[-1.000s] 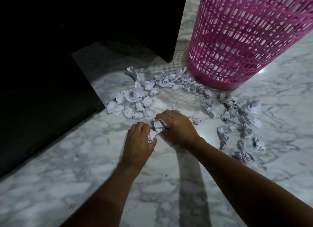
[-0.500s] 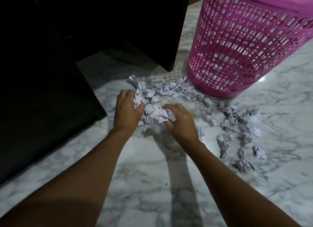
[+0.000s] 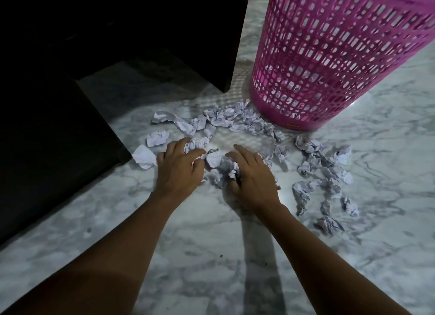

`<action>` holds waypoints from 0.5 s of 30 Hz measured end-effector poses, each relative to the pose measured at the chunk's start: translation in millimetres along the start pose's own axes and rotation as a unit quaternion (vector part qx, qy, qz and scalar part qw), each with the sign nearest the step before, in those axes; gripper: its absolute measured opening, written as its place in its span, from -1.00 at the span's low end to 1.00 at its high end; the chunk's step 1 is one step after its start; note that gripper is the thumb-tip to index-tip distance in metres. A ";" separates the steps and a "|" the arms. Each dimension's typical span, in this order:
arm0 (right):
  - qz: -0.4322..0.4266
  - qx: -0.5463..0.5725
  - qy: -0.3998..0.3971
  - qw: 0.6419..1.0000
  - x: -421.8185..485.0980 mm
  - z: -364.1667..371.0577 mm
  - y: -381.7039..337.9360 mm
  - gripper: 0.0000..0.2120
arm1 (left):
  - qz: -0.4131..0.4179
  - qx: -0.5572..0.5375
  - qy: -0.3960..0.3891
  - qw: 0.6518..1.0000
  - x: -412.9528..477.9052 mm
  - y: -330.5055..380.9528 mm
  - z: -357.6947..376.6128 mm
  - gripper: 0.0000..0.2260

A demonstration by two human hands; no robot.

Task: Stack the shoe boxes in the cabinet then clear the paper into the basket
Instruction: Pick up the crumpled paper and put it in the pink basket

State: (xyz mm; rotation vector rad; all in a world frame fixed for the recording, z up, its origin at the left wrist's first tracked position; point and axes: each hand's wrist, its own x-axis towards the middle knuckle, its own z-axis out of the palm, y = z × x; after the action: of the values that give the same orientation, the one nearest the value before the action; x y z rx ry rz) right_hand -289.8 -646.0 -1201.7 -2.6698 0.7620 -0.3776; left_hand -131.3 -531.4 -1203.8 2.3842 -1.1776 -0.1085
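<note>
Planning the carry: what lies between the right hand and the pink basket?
Head view: beyond the right hand a bare patch of marble floor, then a band of crumpled paper beside the pink basket.

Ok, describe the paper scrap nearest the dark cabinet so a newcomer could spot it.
Find the dark cabinet on the left and its near corner on the marble floor. The scrap lies right beside that corner, left of the left hand. It is flatter and smoother than the balled-up papers nearby.
</note>
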 end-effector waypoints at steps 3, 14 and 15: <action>-0.008 -0.011 -0.046 0.999 -2.9 -5.2 0.0 -0.36 | 0.012 0.022 -0.007 1.000 -5.2 1.4 -0.4 -0.62; -0.044 -0.048 0.038 0.997 -33.4 7.6 -15.9 -0.60 | 0.071 0.033 0.062 0.995 -14.6 0.2 15.3 -0.74; -0.044 -0.040 0.060 0.996 -33.0 12.1 -18.2 -0.68 | 0.073 0.019 0.071 0.995 -15.2 0.3 15.5 -0.77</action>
State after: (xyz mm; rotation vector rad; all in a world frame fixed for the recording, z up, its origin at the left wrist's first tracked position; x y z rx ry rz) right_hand -304.5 -610.3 -1210.8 -2.7820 0.7102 -0.5456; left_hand -145.3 -525.8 -1219.4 2.2868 -1.2889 0.1305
